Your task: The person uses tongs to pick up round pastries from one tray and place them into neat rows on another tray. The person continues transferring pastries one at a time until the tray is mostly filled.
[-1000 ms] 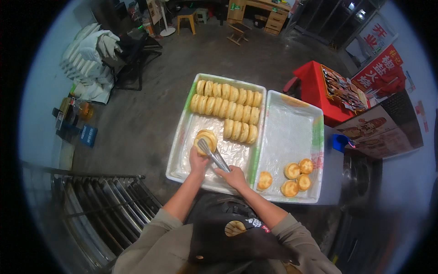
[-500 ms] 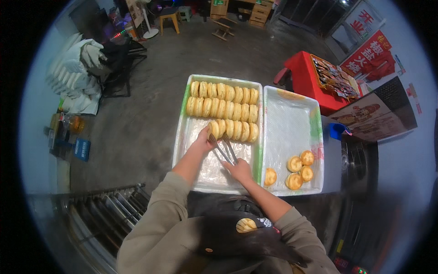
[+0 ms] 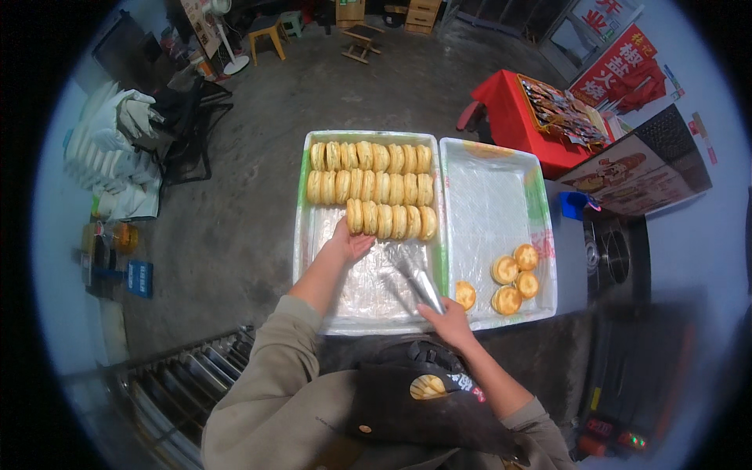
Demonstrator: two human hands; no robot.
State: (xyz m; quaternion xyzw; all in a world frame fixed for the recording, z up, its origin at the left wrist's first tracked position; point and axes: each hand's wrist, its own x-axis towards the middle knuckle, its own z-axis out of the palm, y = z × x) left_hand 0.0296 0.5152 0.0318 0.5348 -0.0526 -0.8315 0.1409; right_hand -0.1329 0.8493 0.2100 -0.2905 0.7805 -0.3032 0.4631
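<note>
My right hand (image 3: 447,322) is closed around metal tongs (image 3: 427,290), whose tips are blurred by motion and hang over the bare part of the left tray (image 3: 337,294). At the left end of the nearest row of round golden breads (image 3: 392,222), my left hand (image 3: 352,241) lies with its fingers stretched out, just below the end bread; whether it touches is hard to tell. Two fuller rows of the same breads (image 3: 368,186) stand on edge behind. In the right tray (image 3: 493,196), several breads (image 3: 509,274) lie flat at the near side.
To the right stand a red-covered table (image 3: 501,102) with packets in a tray, a printed board (image 3: 642,176) and a blue scoop-like container (image 3: 573,205). Metal rollers (image 3: 192,384) lie at lower left. Stacked white packaging (image 3: 117,149) and a stool (image 3: 267,35) are farther back.
My right hand has drawn the tongs away from the row, toward me and right. My left hand's fingers have come off the end bread and straightened. The view has shifted slightly.
</note>
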